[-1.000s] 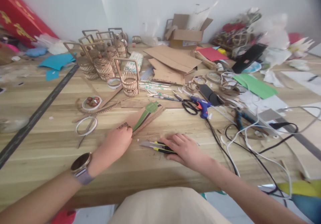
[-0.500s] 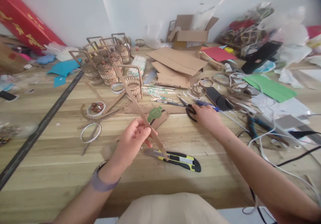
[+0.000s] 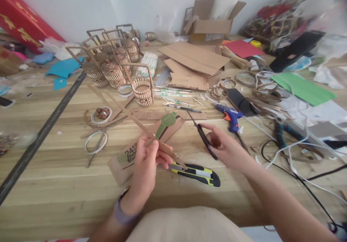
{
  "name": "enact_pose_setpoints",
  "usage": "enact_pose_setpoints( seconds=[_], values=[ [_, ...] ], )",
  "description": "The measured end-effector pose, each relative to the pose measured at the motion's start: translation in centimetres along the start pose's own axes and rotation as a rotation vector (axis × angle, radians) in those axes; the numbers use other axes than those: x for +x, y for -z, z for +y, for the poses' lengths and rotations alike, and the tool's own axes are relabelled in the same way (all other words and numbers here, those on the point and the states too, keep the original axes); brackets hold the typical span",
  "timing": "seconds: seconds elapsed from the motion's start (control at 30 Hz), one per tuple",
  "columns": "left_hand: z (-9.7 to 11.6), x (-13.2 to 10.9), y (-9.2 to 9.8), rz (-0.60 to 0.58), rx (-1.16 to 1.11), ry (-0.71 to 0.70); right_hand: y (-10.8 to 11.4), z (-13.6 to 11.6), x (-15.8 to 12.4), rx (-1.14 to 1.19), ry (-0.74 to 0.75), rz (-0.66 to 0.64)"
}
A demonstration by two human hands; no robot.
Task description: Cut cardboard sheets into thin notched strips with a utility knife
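My left hand (image 3: 148, 158) pinches a long, narrow cardboard strip (image 3: 141, 126) between thumb and fingers, holding it slanted over the table. In my right hand (image 3: 223, 146) is a pair of black-handled scissors (image 3: 204, 139), lifted off the wood with the blades pointing away to the upper left. Below the strip's near end lies a yellow and black utility knife (image 3: 200, 173) with its blade out. A printed cardboard piece (image 3: 170, 126) with a green round label rests under the left hand. Beyond my right hand sits a blue glue gun (image 3: 230, 115).
Small stick baskets with tall handles (image 3: 111, 70) crowd the back left, one open basket (image 3: 142, 90) nearer. Cardboard sheets (image 3: 192, 59) and an open box (image 3: 213, 26) stand behind. White cables (image 3: 295, 155) and paper strip rolls clutter the right. White rings (image 3: 95, 142) lie left.
My right hand has picked the scissors up from the table and brought them nearer, uncovering the glue gun. My left hand still holds the strip, now tilted lower.
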State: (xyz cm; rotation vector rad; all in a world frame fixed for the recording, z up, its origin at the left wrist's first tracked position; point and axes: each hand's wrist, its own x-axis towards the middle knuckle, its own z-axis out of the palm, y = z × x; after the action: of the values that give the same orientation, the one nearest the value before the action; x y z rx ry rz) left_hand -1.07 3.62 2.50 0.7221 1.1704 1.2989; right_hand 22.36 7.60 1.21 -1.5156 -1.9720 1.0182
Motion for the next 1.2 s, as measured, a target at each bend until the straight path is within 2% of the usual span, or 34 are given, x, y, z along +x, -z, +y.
enact_pose_setpoints(
  seconds=[0.07, 0.27, 0.37, 0.47, 0.57, 0.83, 0.97, 1.07, 1.2],
  values=[
    [-0.4, 0.0, 0.0, 0.009, 0.007, 0.002, -1.7, -1.3, -1.1, 0.159, -0.02, -0.061],
    [-1.4, 0.3, 0.6, 0.039, 0.042, -0.012, -5.9, -3.5, -2.1, 0.451, -0.018, -0.077],
    [-1.6, 0.2, 0.8, -0.01, 0.043, -0.015, -7.0, -3.7, -2.2, 0.487, -0.037, -0.037],
    [-1.6, -0.1, 0.7, -0.123, 0.064, 0.05, -7.5, -4.0, -2.2, 0.514, -0.029, -0.002],
    [-1.5, -0.2, 0.6, -0.215, 0.1, 0.093, -7.6, -4.3, -2.4, 0.519, 0.004, -0.03],
    [-1.7, -0.4, 0.8, -0.341, 0.174, 0.102, -7.3, -4.2, -2.8, 0.317, 0.045, 0.054],
    [-1.5, -0.5, 1.0, -0.296, 0.212, 0.039, -5.5, -4.1, -3.3, 0.238, 0.011, 0.042],
    [-1.2, -0.7, 1.0, -0.252, 0.209, 0.023, -4.0, -4.0, -4.1, 0.11, 0.114, 0.051],
    [-1.1, -0.8, 0.8, -0.283, 0.17, -0.004, -3.7, -4.0, -5.0, 0.023, 0.2, -0.057]
  ],
)
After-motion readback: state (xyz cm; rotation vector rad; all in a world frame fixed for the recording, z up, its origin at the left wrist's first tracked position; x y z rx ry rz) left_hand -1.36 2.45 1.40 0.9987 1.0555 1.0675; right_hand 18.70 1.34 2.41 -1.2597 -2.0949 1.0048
